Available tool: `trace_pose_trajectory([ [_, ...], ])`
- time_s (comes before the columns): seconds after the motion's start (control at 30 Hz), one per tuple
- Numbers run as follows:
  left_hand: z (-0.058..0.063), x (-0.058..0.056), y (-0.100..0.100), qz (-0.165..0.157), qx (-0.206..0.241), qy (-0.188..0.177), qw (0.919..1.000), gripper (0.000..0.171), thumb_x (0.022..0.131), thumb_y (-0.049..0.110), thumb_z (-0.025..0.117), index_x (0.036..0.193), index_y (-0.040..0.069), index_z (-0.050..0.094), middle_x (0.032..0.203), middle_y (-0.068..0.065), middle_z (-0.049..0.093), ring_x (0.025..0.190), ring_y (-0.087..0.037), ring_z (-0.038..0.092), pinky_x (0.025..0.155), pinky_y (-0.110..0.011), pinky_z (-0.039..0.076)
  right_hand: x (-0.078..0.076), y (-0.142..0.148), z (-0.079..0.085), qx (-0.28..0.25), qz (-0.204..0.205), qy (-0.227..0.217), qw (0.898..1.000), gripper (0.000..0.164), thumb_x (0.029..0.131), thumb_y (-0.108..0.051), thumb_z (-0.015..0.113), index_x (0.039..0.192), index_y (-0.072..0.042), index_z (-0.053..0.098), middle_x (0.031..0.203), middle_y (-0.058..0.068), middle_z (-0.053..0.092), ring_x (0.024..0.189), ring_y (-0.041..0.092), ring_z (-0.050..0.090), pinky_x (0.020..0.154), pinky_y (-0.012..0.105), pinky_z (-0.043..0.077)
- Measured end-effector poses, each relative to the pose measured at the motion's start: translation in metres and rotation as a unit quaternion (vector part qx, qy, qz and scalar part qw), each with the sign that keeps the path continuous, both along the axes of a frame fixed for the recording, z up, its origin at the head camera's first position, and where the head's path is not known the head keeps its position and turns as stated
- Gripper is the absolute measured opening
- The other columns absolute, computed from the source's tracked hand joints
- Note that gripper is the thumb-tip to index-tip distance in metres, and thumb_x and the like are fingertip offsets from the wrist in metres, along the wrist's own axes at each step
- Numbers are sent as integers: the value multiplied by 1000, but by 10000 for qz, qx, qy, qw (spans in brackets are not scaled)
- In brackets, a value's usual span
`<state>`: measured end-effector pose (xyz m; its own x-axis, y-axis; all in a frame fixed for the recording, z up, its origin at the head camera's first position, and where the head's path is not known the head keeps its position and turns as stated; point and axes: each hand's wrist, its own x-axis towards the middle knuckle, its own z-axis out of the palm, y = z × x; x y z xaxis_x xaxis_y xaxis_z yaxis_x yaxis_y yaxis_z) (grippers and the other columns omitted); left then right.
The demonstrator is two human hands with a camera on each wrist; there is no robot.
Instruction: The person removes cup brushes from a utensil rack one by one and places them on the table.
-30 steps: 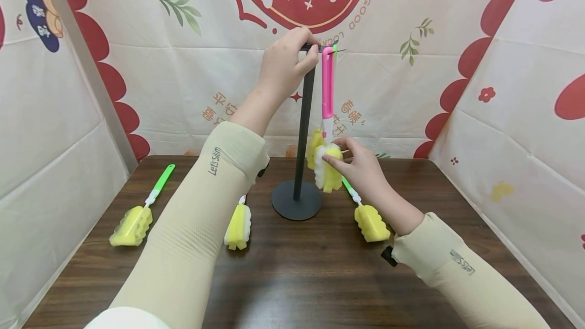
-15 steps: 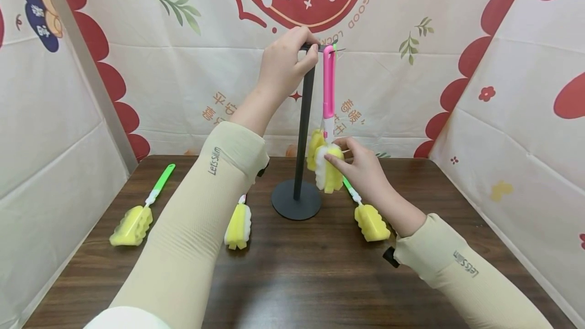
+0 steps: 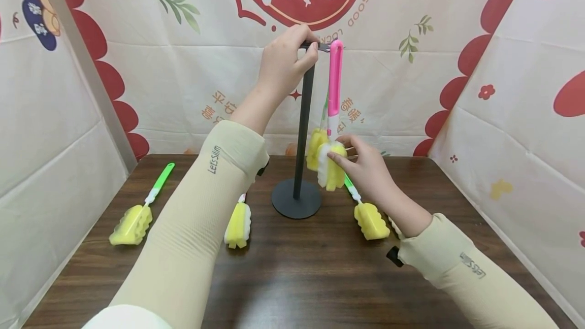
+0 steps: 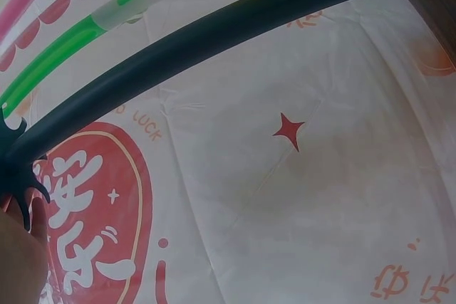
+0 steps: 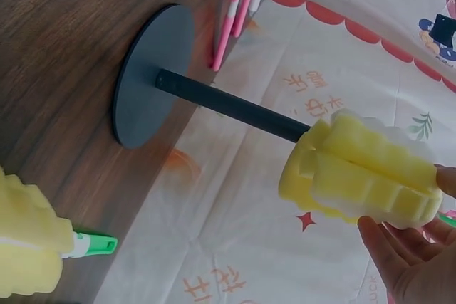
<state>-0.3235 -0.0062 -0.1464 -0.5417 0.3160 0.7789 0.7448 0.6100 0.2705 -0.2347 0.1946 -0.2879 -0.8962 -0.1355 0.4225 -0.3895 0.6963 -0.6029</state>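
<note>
My left hand grips the top of a black stand, whose hooks show in the left wrist view. In my right hand, thumb and fingers pinch the yellow and white sponge head of a bottle brush with a pink handle. This brush is upright, its looped end beside a hook tip; whether the loop is on the hook I cannot tell. Behind it, a bottle brush with a green handle hangs from the stand, its yellow sponge lowest.
More sponge brushes lie on the brown table: a green-handled brush at the left, another brush beside the left sleeve, and a green-handled brush at the right. A printed cloth stands behind and at both sides.
My right hand has moved the pink-handled brush a little to the right and up. The hanging green-handled brush now shows to its left. My left hand stays on the stand.
</note>
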Motion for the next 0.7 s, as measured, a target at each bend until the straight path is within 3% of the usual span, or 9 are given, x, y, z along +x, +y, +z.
trace_pose_trajectory([
  [0.23, 1, 0, 1, 26, -6, -31, 10000, 29, 88, 35, 39, 103, 17, 56, 105, 6, 57, 96, -4, 46, 85, -19, 36, 5, 11, -3, 45, 159, 83, 9998, 43, 82, -44, 61, 116, -19, 51, 107, 1, 55, 93, 14, 54, 78, 42, 50],
  [0.57, 0, 0, 1, 25, 31, 26, 10000, 28, 88, 35, 40, 102, 17, 56, 105, 6, 57, 96, -6, 46, 84, -18, 36, 19, 35, -6, 457, 153, 101, 9988, 36, 83, -34, 63, 113, -18, 52, 99, 3, 59, 79, 13, 56, 67, 38, 51],
  [0.7, 0, 0, 1, -6, 26, 65, 10000, 28, 88, 35, 39, 102, 17, 56, 104, 7, 57, 95, -4, 46, 84, -19, 37, 24, 49, -6, 622, 119, -30, 9980, 36, 84, -35, 61, 114, -17, 52, 104, 3, 58, 84, 15, 56, 71, 41, 50],
])
